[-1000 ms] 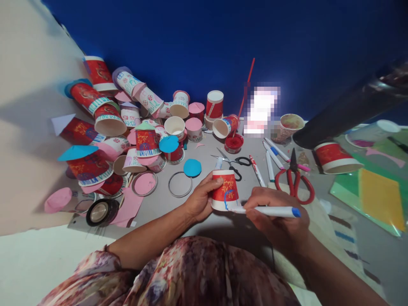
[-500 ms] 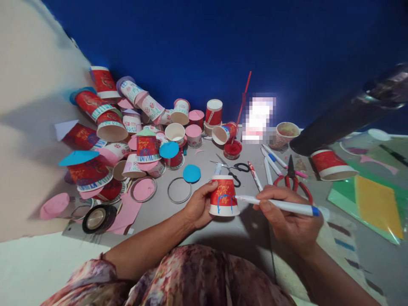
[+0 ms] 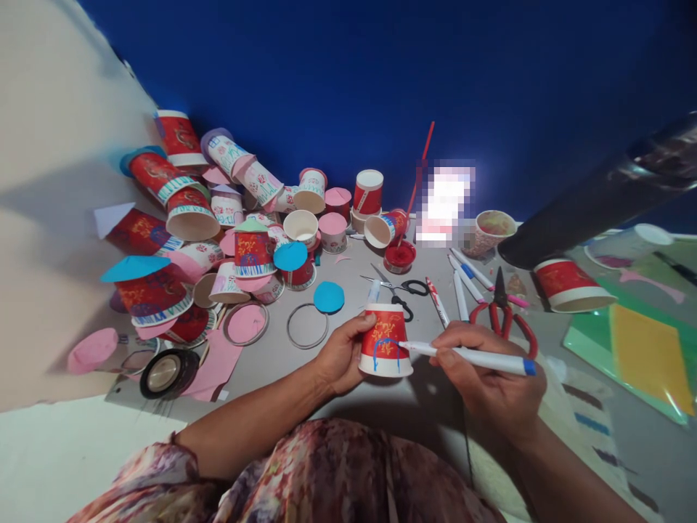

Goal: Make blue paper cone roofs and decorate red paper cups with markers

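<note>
A red and white paper cup, upside down, is gripped by my left hand, the thumb on its side and the other fingers mostly hidden behind it. A blue arch with lines down to the white band is drawn over the gold print. My right hand holds a white felt-tip marker with a blue end, its tip at the arch's right side. Black-handled scissors lie open just behind the cup. Beside them rests a red and white marker.
Decorated paper cups are heaped at the left. Near the middle lie a blue paper disc and a metal ring. Red-handled pliers, several markers and a yellow sheet are at the right. A dark post slants behind.
The cup in my left hand sits slightly lower and is turned a little. The marker tip has moved slightly down along the arch's right side.
</note>
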A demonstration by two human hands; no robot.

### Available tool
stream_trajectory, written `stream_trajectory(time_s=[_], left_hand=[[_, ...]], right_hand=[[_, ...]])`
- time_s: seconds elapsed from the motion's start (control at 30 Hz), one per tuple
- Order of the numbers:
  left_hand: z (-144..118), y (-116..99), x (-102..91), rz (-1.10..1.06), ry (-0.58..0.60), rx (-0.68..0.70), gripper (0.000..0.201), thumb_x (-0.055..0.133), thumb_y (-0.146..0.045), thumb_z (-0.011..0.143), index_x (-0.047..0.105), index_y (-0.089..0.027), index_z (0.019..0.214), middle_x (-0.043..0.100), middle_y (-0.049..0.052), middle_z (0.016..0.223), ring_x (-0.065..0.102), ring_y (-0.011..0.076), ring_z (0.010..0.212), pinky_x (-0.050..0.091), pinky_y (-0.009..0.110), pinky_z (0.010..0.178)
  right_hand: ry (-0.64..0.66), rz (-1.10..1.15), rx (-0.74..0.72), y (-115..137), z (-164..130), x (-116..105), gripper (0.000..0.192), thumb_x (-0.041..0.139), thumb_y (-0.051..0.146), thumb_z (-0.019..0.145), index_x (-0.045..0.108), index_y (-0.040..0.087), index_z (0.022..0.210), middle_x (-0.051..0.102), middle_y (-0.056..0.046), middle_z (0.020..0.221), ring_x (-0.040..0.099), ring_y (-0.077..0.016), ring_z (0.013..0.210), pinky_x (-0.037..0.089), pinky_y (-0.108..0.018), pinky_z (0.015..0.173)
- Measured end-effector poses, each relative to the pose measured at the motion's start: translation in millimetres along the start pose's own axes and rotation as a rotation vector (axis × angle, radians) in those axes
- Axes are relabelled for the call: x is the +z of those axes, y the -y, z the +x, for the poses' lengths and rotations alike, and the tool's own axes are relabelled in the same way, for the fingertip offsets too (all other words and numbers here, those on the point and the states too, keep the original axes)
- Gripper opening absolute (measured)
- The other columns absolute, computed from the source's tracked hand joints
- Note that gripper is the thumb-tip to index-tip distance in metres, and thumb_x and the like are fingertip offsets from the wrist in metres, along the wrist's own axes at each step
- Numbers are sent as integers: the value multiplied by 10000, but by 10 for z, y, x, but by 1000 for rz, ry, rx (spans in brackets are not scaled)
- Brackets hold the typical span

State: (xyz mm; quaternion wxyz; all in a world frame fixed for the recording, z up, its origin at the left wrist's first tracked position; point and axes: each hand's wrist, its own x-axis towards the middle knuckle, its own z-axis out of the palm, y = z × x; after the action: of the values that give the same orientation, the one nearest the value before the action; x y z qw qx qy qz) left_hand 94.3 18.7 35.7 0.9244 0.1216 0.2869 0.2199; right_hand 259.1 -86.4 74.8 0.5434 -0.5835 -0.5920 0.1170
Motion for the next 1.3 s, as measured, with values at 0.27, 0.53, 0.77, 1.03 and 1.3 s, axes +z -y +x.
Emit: stream_trajectory(time_s=[0.27, 0.53, 0.77, 1.03, 1.3], left_hand=[[1, -8, -2, 21, 4, 9, 356, 726, -256, 761, 691, -74, 1065, 763, 132, 930, 720, 244, 843, 561, 383, 867], [6, -10, -5, 21, 6, 11, 353, 725, -259, 758, 700, -69, 1055, 759, 134, 923, 719, 237, 826, 577, 381, 851], [-4, -15, 7, 41, 40, 3, 357, 703, -275, 776, 704, -65, 1066, 762, 149, 930, 725, 254, 853, 573, 378, 841], [-2, -14, 13, 56, 31, -7, 364, 696, -273, 783, 699, -59, 1078, 765, 150, 922, 723, 251, 840, 566, 388, 859], [7, -16, 1, 74, 45, 2, 359, 683, -289, 799, 697, -59, 1073, 772, 163, 942, 737, 288, 890, 548, 426, 919]], right_hand=[[-4, 27, 27, 22, 11, -1, 83, 656, 168, 888, 671, 211, 819, 682, 33, 706, 642, -103, 560, 482, -216, 546], [-8, 37, 40, 45, 13, -8, 102, 646, 154, 888, 664, 218, 812, 670, 47, 687, 625, -95, 557, 470, -206, 545], [8, 76, 79, 34, 3, -12, 140, 623, 150, 905, 658, 233, 798, 649, 67, 675, 587, -77, 555, 443, -179, 525], [37, 85, 94, 43, 14, -30, 136, 641, 154, 870, 663, 211, 748, 645, 41, 639, 578, -101, 526, 430, -217, 499], [63, 126, 121, 63, 6, -36, 145, 621, 147, 880, 666, 213, 759, 647, 27, 650, 588, -117, 545, 431, -238, 514]])
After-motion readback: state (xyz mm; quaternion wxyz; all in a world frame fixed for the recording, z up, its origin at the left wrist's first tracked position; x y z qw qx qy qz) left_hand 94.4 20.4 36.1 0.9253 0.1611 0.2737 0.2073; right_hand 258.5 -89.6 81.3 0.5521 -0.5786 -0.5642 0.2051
